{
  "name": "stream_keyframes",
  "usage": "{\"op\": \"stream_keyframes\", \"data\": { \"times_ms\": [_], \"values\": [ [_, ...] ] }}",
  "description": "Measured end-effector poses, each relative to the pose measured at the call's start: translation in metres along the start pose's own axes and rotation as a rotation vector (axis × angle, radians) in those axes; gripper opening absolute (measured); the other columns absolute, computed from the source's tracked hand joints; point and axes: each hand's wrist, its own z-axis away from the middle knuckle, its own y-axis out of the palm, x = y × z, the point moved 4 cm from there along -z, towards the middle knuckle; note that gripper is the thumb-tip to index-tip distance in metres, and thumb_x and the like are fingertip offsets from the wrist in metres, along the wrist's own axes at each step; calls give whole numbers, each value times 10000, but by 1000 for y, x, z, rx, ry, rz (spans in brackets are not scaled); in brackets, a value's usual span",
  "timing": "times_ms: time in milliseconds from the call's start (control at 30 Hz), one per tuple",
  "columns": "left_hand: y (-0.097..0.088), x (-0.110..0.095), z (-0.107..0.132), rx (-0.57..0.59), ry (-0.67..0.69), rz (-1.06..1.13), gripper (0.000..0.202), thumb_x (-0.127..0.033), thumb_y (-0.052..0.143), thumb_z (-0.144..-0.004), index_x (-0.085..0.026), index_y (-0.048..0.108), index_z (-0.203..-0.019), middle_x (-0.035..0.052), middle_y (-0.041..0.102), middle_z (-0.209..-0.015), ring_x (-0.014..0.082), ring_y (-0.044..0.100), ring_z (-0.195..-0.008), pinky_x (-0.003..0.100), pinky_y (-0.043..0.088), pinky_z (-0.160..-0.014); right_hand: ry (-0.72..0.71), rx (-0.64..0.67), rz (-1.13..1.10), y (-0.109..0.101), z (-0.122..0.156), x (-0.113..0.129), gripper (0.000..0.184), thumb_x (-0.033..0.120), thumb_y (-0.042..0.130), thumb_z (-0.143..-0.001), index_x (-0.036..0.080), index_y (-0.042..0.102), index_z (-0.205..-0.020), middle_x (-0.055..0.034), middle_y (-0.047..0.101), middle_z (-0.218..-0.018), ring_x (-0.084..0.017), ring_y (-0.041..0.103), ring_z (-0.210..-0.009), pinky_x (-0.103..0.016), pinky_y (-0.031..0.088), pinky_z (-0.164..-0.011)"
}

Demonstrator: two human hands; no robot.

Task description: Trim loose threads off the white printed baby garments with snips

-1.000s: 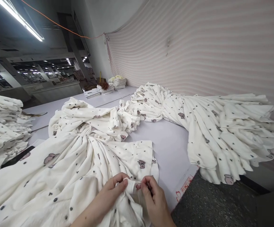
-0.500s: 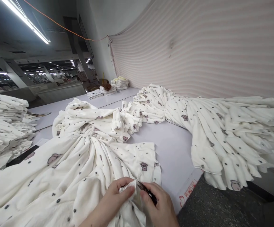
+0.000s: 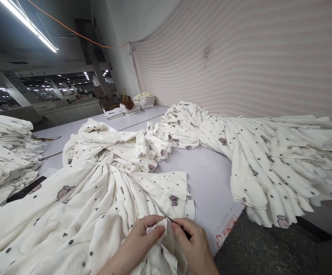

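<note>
White printed cloth (image 3: 103,214) is heaped right under and to the left of the hands, and a bit of its edge is pinched up between them. Left hand (image 3: 144,233) has that edge nipped between thumb and fingers; right hand (image 3: 194,238) is wrapped round a small dark tool (image 3: 187,233), tip right up at the cloth. Can't tell if the tool is open or closed, too much is covered. My guess is a close-up trimming step, so the next move calls for keeping that edge taut and the tip clear of the left thumb. Loose folds just below could get nicked, tbh.

Beyond the hands there's another crumpled bundle (image 3: 120,143), and ahead to the right a big gathered pile (image 3: 269,160) droops past the table (image 3: 203,183) edge. Far left, more stacked fabric (image 3: 5,164) sits beside a flat black thing (image 3: 25,190).
</note>
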Motion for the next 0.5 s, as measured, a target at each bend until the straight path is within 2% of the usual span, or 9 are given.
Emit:
{"op": "stream_keyframes", "data": {
  "times_ms": [167, 267, 333, 400, 433, 500],
  "values": [
    [9, -8, -2, 17, 40, 10, 266, -406, 615, -814, -186, 717, -922, 31, 740, -956, 255, 631, -964, 331, 458, -890, -163, -38, 247, 2, 8, 13, 219, 291, 553, -868, 242, 690, -1031, -60, 724, -888, -232, 675, -776, -285, 503, -673],
    [4, -7, -3, 29, 60, -50, 306, -458, 590, -821, -176, 708, -836, 31, 724, -860, 246, 634, -892, 317, 475, -830, -140, 2, 249, 2, 6, 9, 213, 295, 506, -902, 240, 701, -968, -47, 723, -853, -215, 677, -776, -270, 494, -677],
    [-22, -8, 1, -80, 48, -109, 371, -532, 579, -800, -179, 690, -781, 26, 702, -799, 252, 628, -867, 310, 476, -798, -41, -27, 175, -6, -2, -6, 237, 355, 488, -913, 226, 687, -929, -43, 719, -858, -203, 674, -805, -260, 499, -703],
    [-70, -12, 12, -315, 5, -165, 418, -599, 598, -742, -189, 674, -770, 19, 697, -797, 263, 620, -877, 301, 467, -779, 77, -103, 158, -21, -17, -29, 277, 433, 499, -898, 206, 658, -908, -49, 709, -856, -210, 663, -803, -277, 504, -703],
    [-94, -15, 17, -391, 8, -191, 449, -628, 584, -731, -186, 658, -748, 19, 691, -773, 264, 623, -846, 297, 467, -747, 122, -136, 175, -29, -27, -42, 292, 456, 512, -885, 195, 644, -902, -54, 702, -845, -217, 656, -784, -294, 503, -688],
    [-140, -18, 27, -554, -91, -302, 490, -655, 520, -753, -183, 646, -795, -22, 655, -637, 229, 615, -697, 280, 450, -655, 188, -183, 224, -41, -51, -65, 278, 442, 571, -849, 178, 633, -911, -67, 685, -845, -231, 636, -755, -325, 488, -659]
  ]
}}
